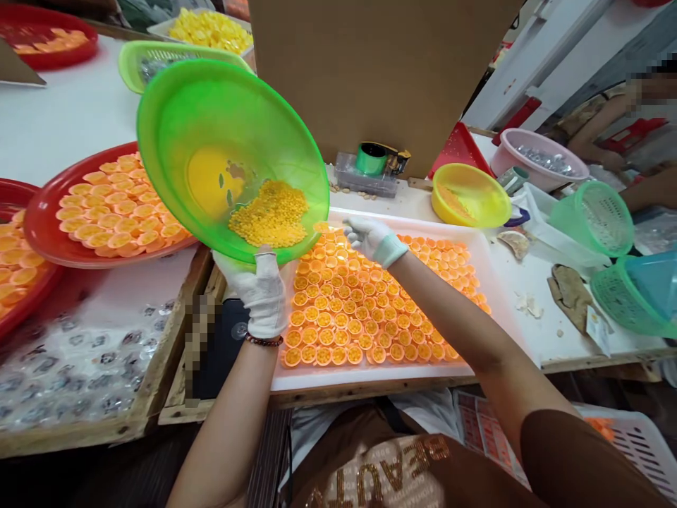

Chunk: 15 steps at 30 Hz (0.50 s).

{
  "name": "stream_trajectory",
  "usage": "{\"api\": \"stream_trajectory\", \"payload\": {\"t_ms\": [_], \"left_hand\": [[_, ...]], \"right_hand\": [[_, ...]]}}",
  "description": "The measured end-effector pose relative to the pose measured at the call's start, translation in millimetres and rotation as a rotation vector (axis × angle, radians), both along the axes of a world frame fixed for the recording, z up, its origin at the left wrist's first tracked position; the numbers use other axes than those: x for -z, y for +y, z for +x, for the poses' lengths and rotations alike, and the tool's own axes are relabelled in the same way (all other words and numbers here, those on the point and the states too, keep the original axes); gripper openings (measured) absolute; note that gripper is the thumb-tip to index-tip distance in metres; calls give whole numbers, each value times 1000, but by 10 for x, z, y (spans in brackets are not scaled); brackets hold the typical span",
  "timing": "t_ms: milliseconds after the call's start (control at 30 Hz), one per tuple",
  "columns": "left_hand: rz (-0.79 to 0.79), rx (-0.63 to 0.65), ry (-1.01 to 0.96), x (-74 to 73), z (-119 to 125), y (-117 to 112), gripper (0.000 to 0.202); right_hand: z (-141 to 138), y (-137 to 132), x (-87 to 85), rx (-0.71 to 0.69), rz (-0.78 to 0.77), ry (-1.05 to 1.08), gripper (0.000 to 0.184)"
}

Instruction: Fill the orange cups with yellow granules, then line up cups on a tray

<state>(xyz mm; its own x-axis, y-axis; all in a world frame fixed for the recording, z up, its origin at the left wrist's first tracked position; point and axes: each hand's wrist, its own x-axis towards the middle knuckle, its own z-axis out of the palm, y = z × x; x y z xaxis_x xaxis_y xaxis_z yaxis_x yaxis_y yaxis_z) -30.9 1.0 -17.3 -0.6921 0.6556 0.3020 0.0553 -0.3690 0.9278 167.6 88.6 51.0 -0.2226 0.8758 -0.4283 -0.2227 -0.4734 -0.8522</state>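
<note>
My gloved left hand (259,293) grips the lower rim of a green plastic basin (222,99), thumb inside, and holds it tilted above the bench. Small yellow beads (275,215) lie heaped at the basin's low side. My gloved right hand (367,238) is closed in a pinch just right of the rim, on what looks like a small scoop (321,226); its handle is hard to make out. Below both hands, a white tray (508,303) carries rows of small orange cups (354,327), many with yellow beads inside. The basin covers the tray's far left corner.
Red basins of orange pieces (119,204) stand at left, above plastic-wrapped items (79,353). A cardboard sheet (370,70) rises behind a tape dispenser (373,159). At right are a yellow bowl (465,194), green baskets (608,219) and another person's arm (587,127).
</note>
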Motion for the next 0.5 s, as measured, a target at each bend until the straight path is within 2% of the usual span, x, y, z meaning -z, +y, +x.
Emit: {"api": "stream_trajectory", "payload": {"t_ms": [133,267,333,400,467,500], "left_hand": [[48,-46,-53,15,-4,4,71],[47,-59,-46,25,-2,10,73],[41,-67,-44,20,-4,8,75],[20,-72,-36,6,-7,0,76],[-6,-80,-22,-13,-8,-12,75],[-18,-87,-16,-22,-8,-19,74]], "right_hand": [[290,-199,111,-15,41,-146,13],[236,-361,342,-36,215,-402,12],[184,-410,452,-106,419,-558,15],[186,-438,510,-210,705,-702,17],[238,-443,489,-254,940,-775,19],[268,-435,447,-229,995,-777,20]]}}
